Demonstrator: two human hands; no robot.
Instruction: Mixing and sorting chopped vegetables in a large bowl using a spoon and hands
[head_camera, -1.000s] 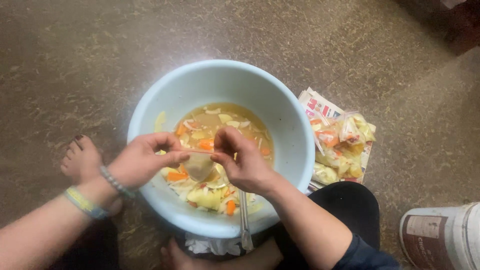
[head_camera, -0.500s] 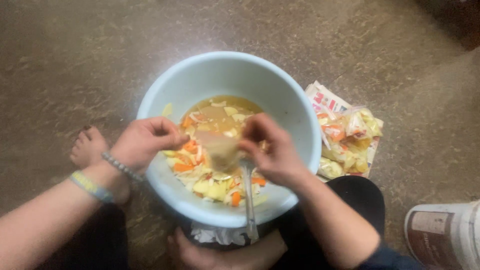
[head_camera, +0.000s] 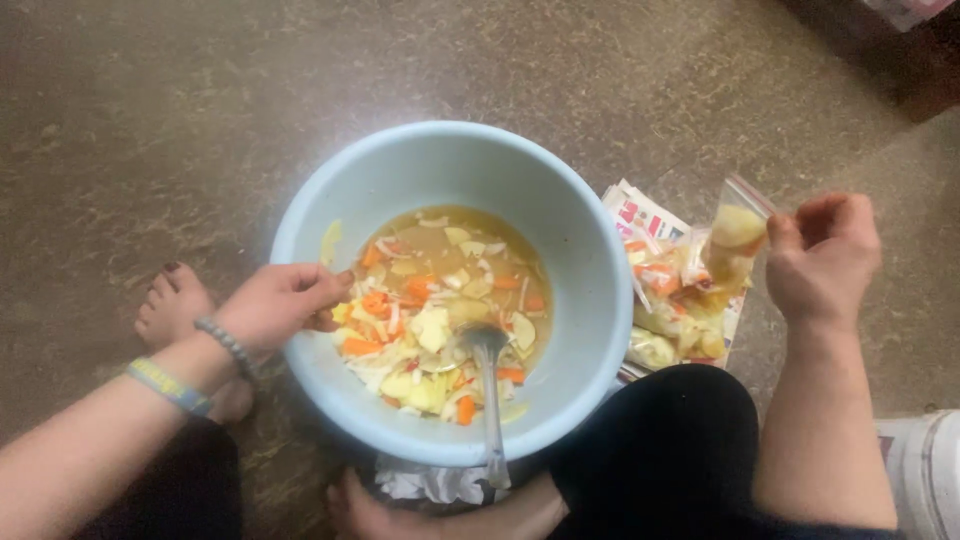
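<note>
A smooth, matt light-blue plastic bowl (head_camera: 560, 240) is sitting on a rough, speckled stone-like floor (head_camera: 200, 120), with a shiny metal spoon (head_camera: 490, 390) leaning over its near rim. Just right of the bowl, a clear, glossy plastic bag (head_camera: 735, 235) is hanging above crinkled printed paper (head_camera: 640, 212). White crumpled cloth or paper (head_camera: 425, 483) is showing beneath the bowl's near edge.

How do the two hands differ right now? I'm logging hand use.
The left hand rests on the bowl rim, fingers curled inward; the right hand is off to the side of the bowl, pinching a small plastic bag. The left wrist wears bracelets; the right is bare. Both are bare hands.
</note>
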